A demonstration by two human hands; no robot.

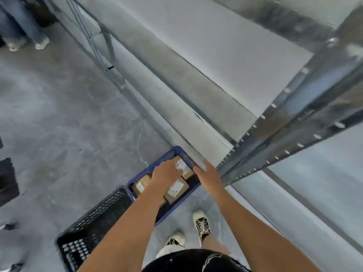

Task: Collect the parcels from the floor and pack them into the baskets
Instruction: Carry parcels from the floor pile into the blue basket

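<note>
A blue basket (167,154) stands on the floor against the foot of a metal rack, holding several brown cardboard parcels with white labels. My left hand (165,172) reaches into it and rests on the far parcel (185,169), fingers over its label. A second parcel (176,190) lies nearer me and a third (140,186) sits at the basket's left side, partly hidden by my forearm. My right hand (209,176) lies along the basket's right rim, fingers stretched out. A black basket (92,224) stands just left of the blue one, its inside mostly out of sight.
A grey metal shelving rack (275,146) with white shelf boards (206,61) fills the right and top. My shoes (202,224) stand behind the blue basket. Another person's legs and shoes (25,36) are at the top left. Dark objects (7,179) lie at the left edge.
</note>
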